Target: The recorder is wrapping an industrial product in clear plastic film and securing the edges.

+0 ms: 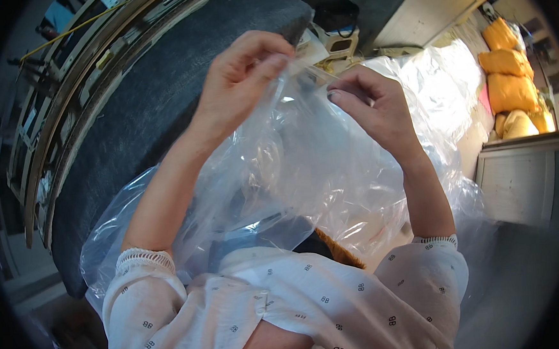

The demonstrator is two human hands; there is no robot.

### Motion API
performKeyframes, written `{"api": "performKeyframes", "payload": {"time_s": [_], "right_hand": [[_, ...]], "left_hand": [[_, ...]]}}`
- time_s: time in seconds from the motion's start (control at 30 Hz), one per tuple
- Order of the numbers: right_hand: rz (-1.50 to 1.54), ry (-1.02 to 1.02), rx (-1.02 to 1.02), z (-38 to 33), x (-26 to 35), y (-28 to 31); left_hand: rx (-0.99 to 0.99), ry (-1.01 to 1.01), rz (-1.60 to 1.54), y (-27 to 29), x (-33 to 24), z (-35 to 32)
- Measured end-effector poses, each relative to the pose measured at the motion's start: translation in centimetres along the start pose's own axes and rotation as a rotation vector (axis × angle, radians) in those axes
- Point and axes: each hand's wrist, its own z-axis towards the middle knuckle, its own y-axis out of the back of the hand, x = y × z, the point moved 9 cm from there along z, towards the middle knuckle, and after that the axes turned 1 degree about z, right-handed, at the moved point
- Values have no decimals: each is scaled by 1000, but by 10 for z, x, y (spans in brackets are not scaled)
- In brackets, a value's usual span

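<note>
A large sheet of clear plastic film [304, 154] hangs in front of me and spreads down over my lap. My left hand [242, 81], raised near the dark table's far end, pinches the film's upper edge between thumb and fingers. A little lower and to the right, my right hand [371, 105] pinches the same edge with curled fingers. Between the two hands a short stretch of that edge runs taut. Whether the film is a bag or a single sheet I cannot tell.
A dark padded table [123, 133] curves along my left, with wooden and metal rails [52, 118] beyond it. More bright crumpled film [440, 88] lies to the right. Orange-yellow bundles [511, 90] are stacked above a pale cabinet [516, 176]. A beige stool [340, 41] stands ahead.
</note>
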Motion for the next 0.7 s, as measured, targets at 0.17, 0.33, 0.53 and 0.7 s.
{"api": "performKeyframes", "payload": {"time_s": [0.17, 0.33, 0.53, 0.7], "right_hand": [[-627, 39, -47, -28, -45, 33], [-1146, -252, -26, -102, -142, 96], [-1370, -703, 48, -264, -253, 178], [-1491, -877, -193, -351, -254, 242]], "left_hand": [[-598, 171, -32, 126, -1, -40], [-794, 8, 272, 363, -19, -134], [-1034, 156, 921, 539, -103, -311], [-1101, 254, 1152, 555, -126, -381]]}}
